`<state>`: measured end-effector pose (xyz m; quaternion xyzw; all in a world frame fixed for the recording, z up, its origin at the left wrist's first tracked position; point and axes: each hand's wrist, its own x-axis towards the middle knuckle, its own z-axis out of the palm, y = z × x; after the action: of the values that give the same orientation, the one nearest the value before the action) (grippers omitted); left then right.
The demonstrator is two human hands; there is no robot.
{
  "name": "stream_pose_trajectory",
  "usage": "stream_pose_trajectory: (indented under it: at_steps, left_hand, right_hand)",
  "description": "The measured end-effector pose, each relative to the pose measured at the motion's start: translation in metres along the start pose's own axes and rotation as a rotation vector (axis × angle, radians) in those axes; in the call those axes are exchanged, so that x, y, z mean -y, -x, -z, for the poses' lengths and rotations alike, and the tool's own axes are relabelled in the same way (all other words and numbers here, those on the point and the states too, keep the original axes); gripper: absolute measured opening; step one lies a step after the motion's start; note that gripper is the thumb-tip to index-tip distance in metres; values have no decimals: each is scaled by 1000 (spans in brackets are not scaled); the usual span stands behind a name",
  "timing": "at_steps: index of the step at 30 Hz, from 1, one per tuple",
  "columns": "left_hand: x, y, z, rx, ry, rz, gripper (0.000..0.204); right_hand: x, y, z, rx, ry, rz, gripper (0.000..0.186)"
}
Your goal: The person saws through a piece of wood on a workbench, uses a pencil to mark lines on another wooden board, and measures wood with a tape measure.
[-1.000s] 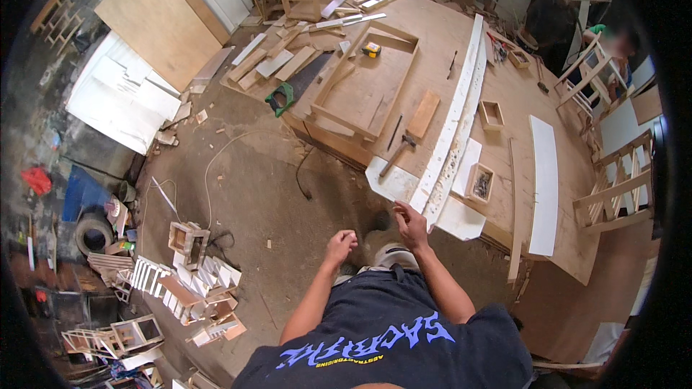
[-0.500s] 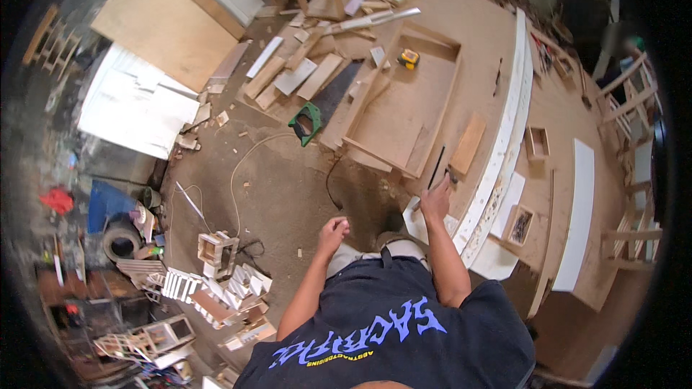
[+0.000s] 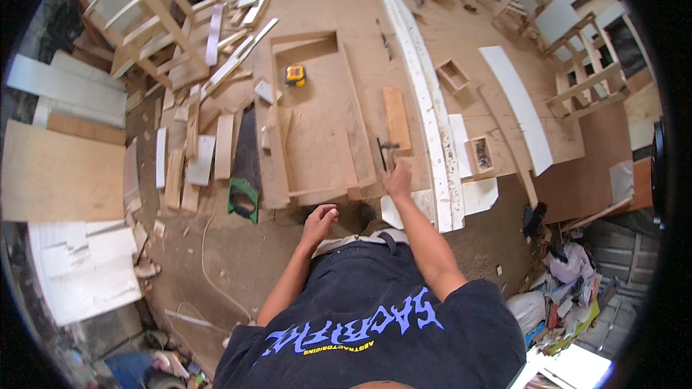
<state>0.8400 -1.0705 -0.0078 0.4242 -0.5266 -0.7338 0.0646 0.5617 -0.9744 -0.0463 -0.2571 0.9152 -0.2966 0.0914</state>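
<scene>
Your right hand [image 3: 396, 179] grips the hammer [image 3: 390, 145] by its handle, near the wood block [image 3: 396, 119]. Your left hand [image 3: 317, 225] is half-curled, empty, near the wooden frame [image 3: 352, 112].

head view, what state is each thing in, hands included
Left hand: partly curled, no object visible in it
Right hand: at the hammer, grip unclear
Hammer: head showing, handle partly hidden
Tray: open-topped
Tape measure: resting inside the tray
Handsaw: lying down
Box of small dark pieces: open
Other small box: open, looks empty
</scene>
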Motion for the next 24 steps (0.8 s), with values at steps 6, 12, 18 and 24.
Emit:
stream_pose_trajectory:
  at_steps: [6, 12, 18, 24]
  left_hand:
    - [-1, -56, 29, 120, -42, -137, 32]
    - [8, -60, 35, 307, -75, -59, 29]
    - [3, -40, -18, 453, -312, -28, 28]
    - [-2, -26, -95, 628, -272, -108, 31]
  right_hand:
    - [8, 10, -8, -58, 20, -103, 35]
    - [21, 59, 24, -45, -55, -313, 38]
    - [-12, 132, 48, -79, -323, -244, 35]
    - [-42, 137, 87, 10, -525, -305, 37]
